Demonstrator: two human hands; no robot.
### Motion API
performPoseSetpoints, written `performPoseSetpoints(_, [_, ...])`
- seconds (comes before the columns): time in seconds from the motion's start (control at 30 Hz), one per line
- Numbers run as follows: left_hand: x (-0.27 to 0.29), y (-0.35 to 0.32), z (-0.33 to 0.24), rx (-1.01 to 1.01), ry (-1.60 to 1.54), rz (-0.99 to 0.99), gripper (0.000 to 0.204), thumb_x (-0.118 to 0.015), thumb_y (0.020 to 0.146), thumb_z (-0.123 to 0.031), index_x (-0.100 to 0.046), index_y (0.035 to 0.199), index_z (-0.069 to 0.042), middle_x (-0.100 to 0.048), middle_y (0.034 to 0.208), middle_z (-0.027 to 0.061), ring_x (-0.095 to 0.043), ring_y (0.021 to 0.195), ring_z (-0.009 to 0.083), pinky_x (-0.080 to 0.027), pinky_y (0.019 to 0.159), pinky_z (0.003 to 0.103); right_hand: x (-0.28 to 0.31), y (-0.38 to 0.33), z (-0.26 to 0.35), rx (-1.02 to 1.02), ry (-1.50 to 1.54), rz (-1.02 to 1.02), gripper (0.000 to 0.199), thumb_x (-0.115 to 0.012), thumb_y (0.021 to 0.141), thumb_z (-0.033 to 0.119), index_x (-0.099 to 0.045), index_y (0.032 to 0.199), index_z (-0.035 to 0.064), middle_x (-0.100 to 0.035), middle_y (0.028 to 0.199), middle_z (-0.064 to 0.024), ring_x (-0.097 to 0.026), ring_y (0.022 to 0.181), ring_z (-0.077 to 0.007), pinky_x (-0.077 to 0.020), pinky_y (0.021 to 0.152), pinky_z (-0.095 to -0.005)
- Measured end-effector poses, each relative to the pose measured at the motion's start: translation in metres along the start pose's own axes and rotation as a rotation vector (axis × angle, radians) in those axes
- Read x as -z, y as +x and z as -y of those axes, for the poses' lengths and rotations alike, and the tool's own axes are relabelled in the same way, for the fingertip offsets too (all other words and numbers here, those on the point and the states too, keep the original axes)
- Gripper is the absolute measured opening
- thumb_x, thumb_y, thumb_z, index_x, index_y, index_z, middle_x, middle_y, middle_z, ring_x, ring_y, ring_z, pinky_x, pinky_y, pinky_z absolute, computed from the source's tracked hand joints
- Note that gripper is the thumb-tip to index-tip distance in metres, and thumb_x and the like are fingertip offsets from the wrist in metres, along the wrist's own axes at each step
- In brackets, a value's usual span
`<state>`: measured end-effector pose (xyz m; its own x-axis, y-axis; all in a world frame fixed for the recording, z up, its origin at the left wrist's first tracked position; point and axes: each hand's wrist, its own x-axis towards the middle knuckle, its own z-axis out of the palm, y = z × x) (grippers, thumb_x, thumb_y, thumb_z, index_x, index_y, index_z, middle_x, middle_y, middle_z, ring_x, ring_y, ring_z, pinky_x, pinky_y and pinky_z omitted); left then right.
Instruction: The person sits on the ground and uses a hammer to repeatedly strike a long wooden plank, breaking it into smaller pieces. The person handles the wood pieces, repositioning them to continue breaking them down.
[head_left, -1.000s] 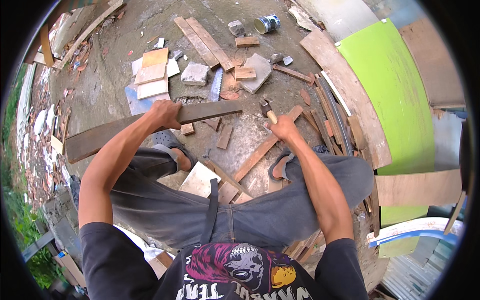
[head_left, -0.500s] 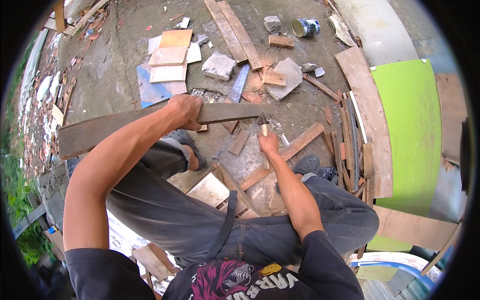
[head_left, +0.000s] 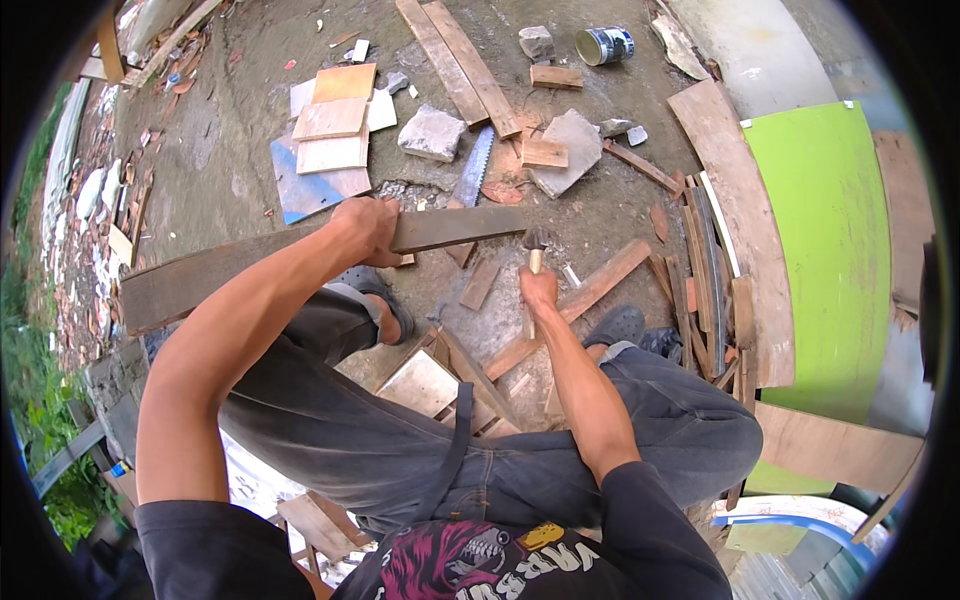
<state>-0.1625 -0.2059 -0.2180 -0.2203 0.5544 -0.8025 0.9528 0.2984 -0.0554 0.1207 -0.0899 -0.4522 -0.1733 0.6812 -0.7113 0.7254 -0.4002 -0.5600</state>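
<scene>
A long weathered wooden plank (head_left: 215, 268) lies crosswise in front of me, its left end near my left elbow. My left hand (head_left: 368, 228) is closed around it, right of its middle. My right hand (head_left: 539, 287) grips the pale handle of a hammer (head_left: 537, 240). The dark hammer head is up, just beside the plank's right end; whether they touch I cannot tell. Below the plank, a short wood piece (head_left: 480, 284) and a longer reddish board (head_left: 590, 298) lie on the ground between my feet.
A handsaw (head_left: 474, 170) lies beyond the plank, near a grey stone (head_left: 431, 133) and two long boards (head_left: 462, 70). Thin plywood pieces (head_left: 333, 118) are piled at left. A tin can (head_left: 605, 46) lies far right. Upright boards and a green panel (head_left: 825, 250) line the right side.
The view has shifted slightly. The hammer head is a touch farther from the plank's end. Both hands keep their grips.
</scene>
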Motion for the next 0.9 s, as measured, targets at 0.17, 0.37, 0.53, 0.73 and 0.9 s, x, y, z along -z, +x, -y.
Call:
performPoseSetpoints(0.17, [-0.022, 0.007, 0.017, -0.015, -0.082, -0.060, 0.098, -0.073, 0.070, -0.055, -0.038, 0.134, 0.011, -0.068, 0.098, 0.0250, -0.066, 0.094, 0.0393, -0.054, 0.083, 0.044, 0.025, -0.018, 0.063, 0.225, 0.211, -0.088, 0.023, -0.058, 0.087, 0.019, -0.052, 0.073, 0.0010, -0.051, 0.053, -0.0047, -0.049, 0.040, -0.0152, -0.0412, 0.036, -0.0327])
performPoseSetpoints(0.37, [-0.010, 0.018, 0.016, -0.087, -0.062, -0.036, 0.094, -0.072, 0.070, -0.056, -0.042, 0.130, 0.010, -0.067, 0.099, 0.0258, -0.066, 0.094, 0.0398, -0.054, 0.083, 0.044, 0.002, -0.012, 0.033, -0.171, 0.257, 0.244, 0.018, -0.059, 0.087, 0.014, -0.053, 0.080, -0.0009, -0.049, 0.056, -0.0054, -0.046, 0.041, -0.0160, -0.0419, 0.037, -0.0344])
performPoseSetpoints(0.53, [-0.009, 0.005, 0.012, -0.018, -0.065, -0.049, 0.087, -0.073, 0.070, -0.056, -0.047, 0.123, 0.008, -0.068, 0.097, 0.0249, -0.067, 0.094, 0.0391, -0.054, 0.083, 0.045, -0.020, -0.046, 0.014, -0.149, 0.229, 0.241, 0.017, -0.061, 0.086, 0.014, -0.052, 0.084, -0.0007, -0.051, 0.060, -0.0060, -0.047, 0.041, -0.0164, -0.0403, 0.036, -0.0344])
performPoseSetpoints(0.73, [-0.008, 0.002, 0.009, -0.041, -0.078, -0.097, 0.081, -0.073, 0.070, -0.056, -0.049, 0.117, 0.007, -0.068, 0.098, 0.0250, -0.067, 0.094, 0.0392, -0.054, 0.082, 0.045, 0.037, -0.004, 0.059, 0.005, 0.753, -0.094, 0.021, -0.061, 0.087, 0.018, -0.047, 0.084, 0.0036, -0.045, 0.056, -0.0031, -0.045, 0.040, -0.0164, -0.0406, 0.035, -0.0348])
performPoseSetpoints(0.9, [-0.006, 0.009, 0.008, -0.028, -0.031, -0.095, 0.077, -0.073, 0.070, -0.055, -0.050, 0.113, 0.005, -0.068, 0.094, 0.0232, -0.067, 0.090, 0.0389, -0.054, 0.081, 0.045, 0.022, 0.000, 0.038, -0.199, 0.701, 0.122, 0.017, -0.059, 0.087, 0.017, -0.046, 0.083, 0.0057, -0.043, 0.057, -0.0010, -0.042, 0.042, -0.0144, -0.0398, 0.038, -0.0320])
